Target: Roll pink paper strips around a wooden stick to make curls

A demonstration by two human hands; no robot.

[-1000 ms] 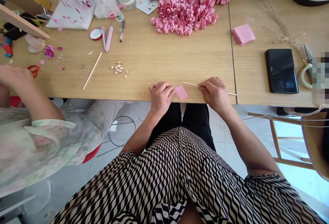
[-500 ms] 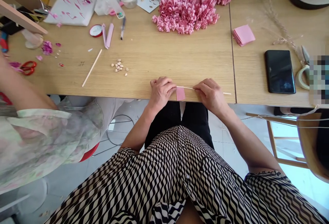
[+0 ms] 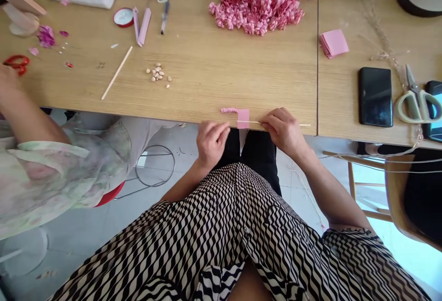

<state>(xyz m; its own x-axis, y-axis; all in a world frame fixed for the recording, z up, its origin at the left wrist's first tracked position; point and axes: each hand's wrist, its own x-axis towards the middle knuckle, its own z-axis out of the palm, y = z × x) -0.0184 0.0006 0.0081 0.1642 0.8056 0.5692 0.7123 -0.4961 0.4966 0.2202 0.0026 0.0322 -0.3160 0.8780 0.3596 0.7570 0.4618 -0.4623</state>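
Pink square [image 3: 243, 113] of thin, flat material lies in front of you at the near edge of the wooden table [image 3: 193, 84], between your two hands. Its colour is a soft, even pink and its sides look fairly straight, with the lower side right by the table's edge. From its upper left corner a row of small pink curls [image 3: 229, 110] reaches out to the left, tight and ridged beside the smooth square (whether the two are joined, you can't quite tell from here). A thin pale stick [image 3: 253, 122] crosses the square below its middle, its left end by the square's left side.

Your right hand [image 3: 285, 128] holds that stick, fingers bent together over it, and the far end sticks out beyond your knuckles. Your left hand [image 3: 211, 142] sits just left of the square, apart from it, fingers curled and thumb near the forefinger; you can't tell whether anything is pinched there.

Farther up the table you have a heap of curled pink fringe [image 3: 258, 4], and to the right a small stack of pink pieces [image 3: 334, 43] in much the same shade.
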